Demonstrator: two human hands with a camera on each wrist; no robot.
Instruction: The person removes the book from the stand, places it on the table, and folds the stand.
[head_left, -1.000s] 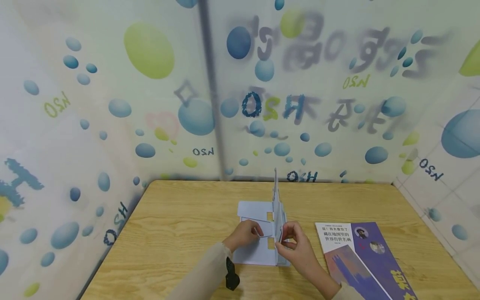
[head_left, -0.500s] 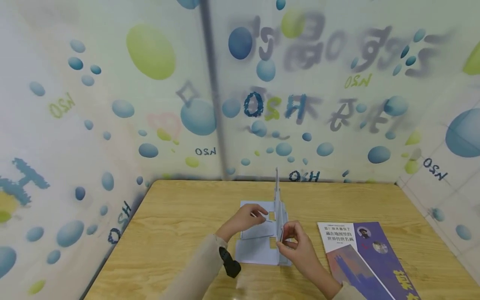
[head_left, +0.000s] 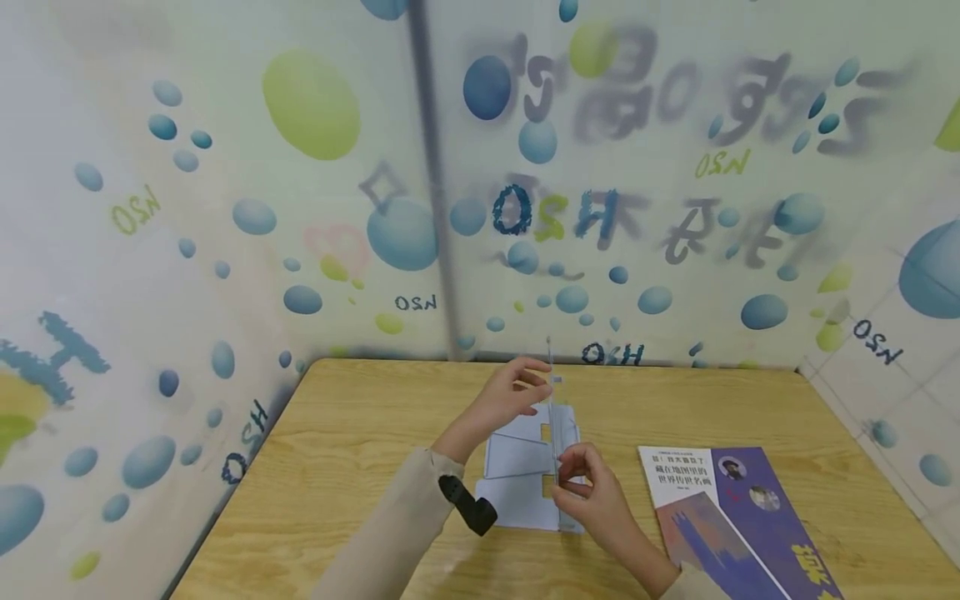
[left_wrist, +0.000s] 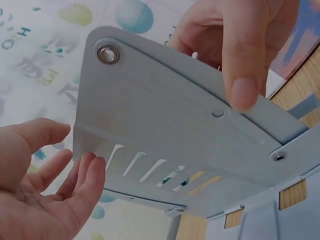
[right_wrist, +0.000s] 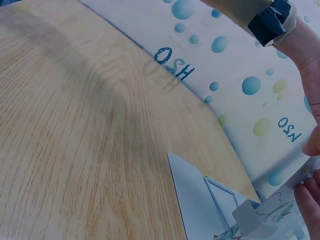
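A pale blue metal book stand (head_left: pixel 517 502) lies with its base on the table and its slotted panel (left_wrist: pixel 145 115) raised upright. My right hand (head_left: pixel 592 487) pinches the panel's near edge, its thumb (left_wrist: pixel 243 92) lying on the face in the left wrist view. At the far upper edge, my left hand (head_left: pixel 513 390) has loosely bent fingers beside the panel; the left wrist view shows those fingertips close to the edge, without a clear grip. In the right wrist view, the panel's other side carries a plant-like print (right_wrist: pixel 280 210), and the base (right_wrist: pixel 187 192) appears below.
A purple and white book (head_left: pixel 742 508) lies to the right of the stand on the wooden table (head_left: pixel 360 442). Behind the table hangs a pale wall covering (head_left: pixel 660 275) with blue and green bubbles. A black strapped device (head_left: pixel 468 504) is on my left wrist.
My left hand has left the stand's base and moved up and away to the far upper edge of the raised panel. My right hand keeps its hold, and the panel looks slightly more upright.
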